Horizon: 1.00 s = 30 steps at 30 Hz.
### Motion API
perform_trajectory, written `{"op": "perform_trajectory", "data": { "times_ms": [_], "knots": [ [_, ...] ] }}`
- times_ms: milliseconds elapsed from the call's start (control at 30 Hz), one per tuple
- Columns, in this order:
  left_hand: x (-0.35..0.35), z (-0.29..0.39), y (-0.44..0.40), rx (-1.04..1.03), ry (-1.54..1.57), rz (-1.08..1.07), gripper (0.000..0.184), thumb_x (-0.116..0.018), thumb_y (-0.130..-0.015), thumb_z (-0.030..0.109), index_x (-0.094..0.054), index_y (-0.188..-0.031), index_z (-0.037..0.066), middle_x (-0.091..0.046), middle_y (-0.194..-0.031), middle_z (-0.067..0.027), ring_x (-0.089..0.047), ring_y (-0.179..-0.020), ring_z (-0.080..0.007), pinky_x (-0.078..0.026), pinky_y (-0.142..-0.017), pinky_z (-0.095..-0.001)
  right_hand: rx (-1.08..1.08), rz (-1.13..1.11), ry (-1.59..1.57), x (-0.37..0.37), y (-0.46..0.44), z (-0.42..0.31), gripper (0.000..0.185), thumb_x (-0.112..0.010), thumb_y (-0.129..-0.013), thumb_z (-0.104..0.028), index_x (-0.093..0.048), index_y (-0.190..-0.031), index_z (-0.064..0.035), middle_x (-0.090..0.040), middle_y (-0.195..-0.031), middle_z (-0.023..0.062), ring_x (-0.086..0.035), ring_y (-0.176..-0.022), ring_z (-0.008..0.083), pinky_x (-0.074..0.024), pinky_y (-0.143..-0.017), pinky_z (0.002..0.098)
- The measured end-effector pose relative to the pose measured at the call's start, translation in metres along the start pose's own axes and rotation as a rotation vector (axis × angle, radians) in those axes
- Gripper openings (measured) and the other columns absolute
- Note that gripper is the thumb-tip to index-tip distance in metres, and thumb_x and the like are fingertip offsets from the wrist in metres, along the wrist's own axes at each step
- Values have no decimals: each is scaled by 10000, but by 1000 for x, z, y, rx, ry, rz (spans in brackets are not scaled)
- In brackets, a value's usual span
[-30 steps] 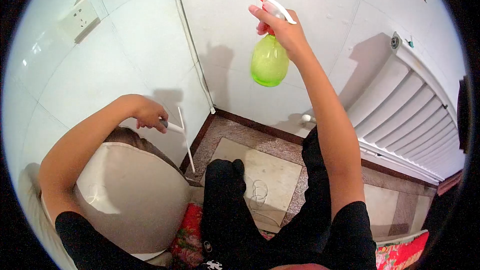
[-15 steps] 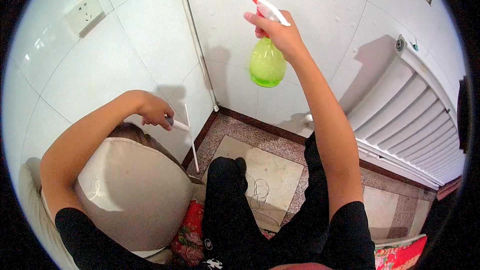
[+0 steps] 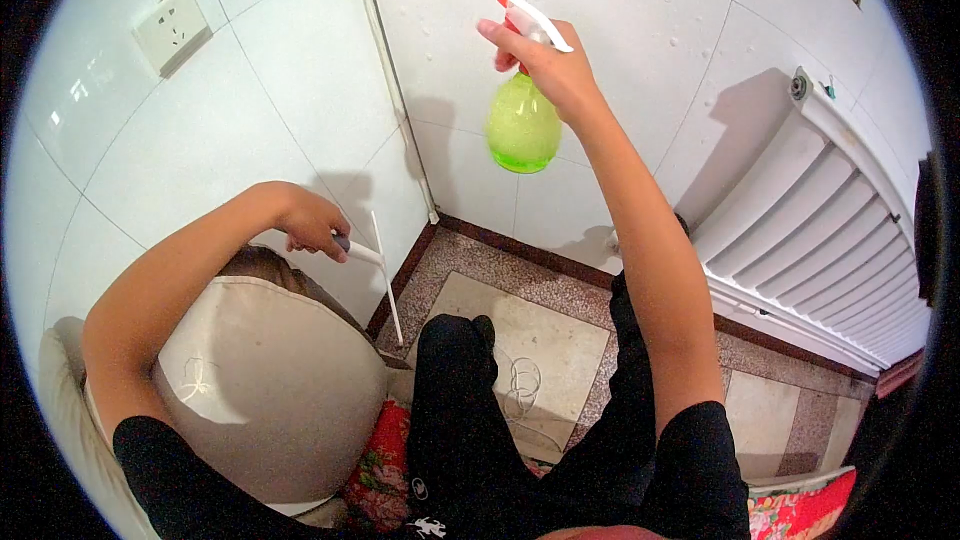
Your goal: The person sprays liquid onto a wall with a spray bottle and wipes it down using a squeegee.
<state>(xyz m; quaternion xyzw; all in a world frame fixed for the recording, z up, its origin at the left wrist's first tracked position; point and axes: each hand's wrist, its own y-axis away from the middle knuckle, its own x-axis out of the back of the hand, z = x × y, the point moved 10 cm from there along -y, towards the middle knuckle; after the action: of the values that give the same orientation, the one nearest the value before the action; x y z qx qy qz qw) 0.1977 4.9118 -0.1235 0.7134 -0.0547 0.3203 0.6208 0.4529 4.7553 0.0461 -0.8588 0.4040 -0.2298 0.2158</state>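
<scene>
A spray bottle with a clear green body and a red and white trigger head hangs upright from my right hand, whose fingers are wrapped round its neck and trigger. It is in front of the white tiled wall. Lower down on the left, my left hand is closed on the grey grip of a white squeegee-like tool. The tool's long thin blade points down towards the floor, near the wall corner. Small drops show on the wall beyond the bottle.
A beige padded seat is under my left arm. On the right wall stands a white radiator. A wall socket is at the upper left. A thin cord lies on the floor between my legs; red floral fabric is beside them.
The spray bottle and my right hand have moved a little to the left. Compared with the earliest frame, my left hand and the tool appear slightly further right. More drops show on the wall.
</scene>
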Motion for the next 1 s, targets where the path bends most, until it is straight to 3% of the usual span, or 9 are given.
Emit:
{"op": "perform_trajectory", "data": {
  "times_ms": [133, 200, 333, 533, 633, 700, 833, 933, 1000],
  "knots": [
    [1, 0, 1, 17, -6, 11, 501, -587, -906, 483, -593, -1152, 47, -620, -806, -101, -592, -651, -204, -507, -599, -353, -25, 20, 40, 4, -1, 3, 465, -726, -731, -542, -656, -745, -82, -615, -649, 37, -582, -608, 130, -418, -559, 269],
    [1, 0, 1, 22, -20, 5, 504, -586, -907, 484, -592, -1148, 42, -616, -796, -97, -591, -652, -205, -501, -598, -351, 87, 39, 154, 7, -5, -4, 513, -699, -775, -562, -645, -738, -53, -611, -620, 56, -605, -583, 139, -456, -552, 270],
    [1, 0, 2, 22, -5, 7, 501, -589, -907, 478, -591, -1145, 38, -613, -790, -93, -588, -649, -203, -492, -588, -350, 5, 74, 52, 12, -5, 12, 535, -694, -775, -582, -645, -736, -51, -604, -621, 59, -573, -566, 136, -436, -541, 268],
    [1, -3, -2, 20, 0, 12, 490, -598, -904, 470, -591, -1141, 41, -606, -787, -85, -571, -645, -194, -489, -588, -352, 46, 98, 113, 22, -8, 10, 464, -729, -746, -534, -644, -750, -78, -609, -671, 43, -573, -617, 142, -453, -596, 286],
    [-2, -5, -3, 19, 33, -15, 483, -596, -904, 472, -594, -1133, 46, -601, -790, -84, -569, -656, -193, -490, -594, -354, -38, 153, -59, 37, -9, 25, 411, -757, -745, -458, -644, -779, -65, -614, -690, 52, -590, -630, 155, -471, -615, 297],
    [-2, -4, -3, 23, 24, -25, 474, -597, -903, 472, -598, -1123, 53, -596, -790, -80, -570, -670, -191, -492, -603, -352, -17, 256, -106, 61, -12, 28, 345, -770, -755, -364, -639, -808, -49, -616, -721, 64, -588, -623, 153, -467, -609, 277],
    [-2, -4, -2, 34, -9, -11, 468, -603, -898, 456, -593, -1090, 29, -573, -778, -72, -576, -671, -185, -516, -610, -332, -119, 381, -197, 108, -4, 46, 358, -741, -785, -385, -631, -837, -48, -606, -747, 54, -595, -754, 144, -464, -704, 289],
    [-1, -3, 1, 54, -1, -11, 469, -606, -898, 469, -606, -1129, 61, -586, -779, -70, -571, -688, -187, -484, -614, -344, -18, 461, -40, 151, -7, 46, 430, -752, -770, -446, -639, -856, -40, -623, -710, 61, -592, -676, 150, -442, -659, 290],
    [2, -2, 3, 62, -10, 7, 465, -606, -897, 467, -610, -1134, 66, -584, -755, -68, -571, -673, -182, -475, -605, -341, -6, 523, -42, 174, -1, 43, 370, -755, -789, -392, -632, -849, -49, -614, -706, 60, -594, -647, 150, -446, -649, 286]
  ]
}}
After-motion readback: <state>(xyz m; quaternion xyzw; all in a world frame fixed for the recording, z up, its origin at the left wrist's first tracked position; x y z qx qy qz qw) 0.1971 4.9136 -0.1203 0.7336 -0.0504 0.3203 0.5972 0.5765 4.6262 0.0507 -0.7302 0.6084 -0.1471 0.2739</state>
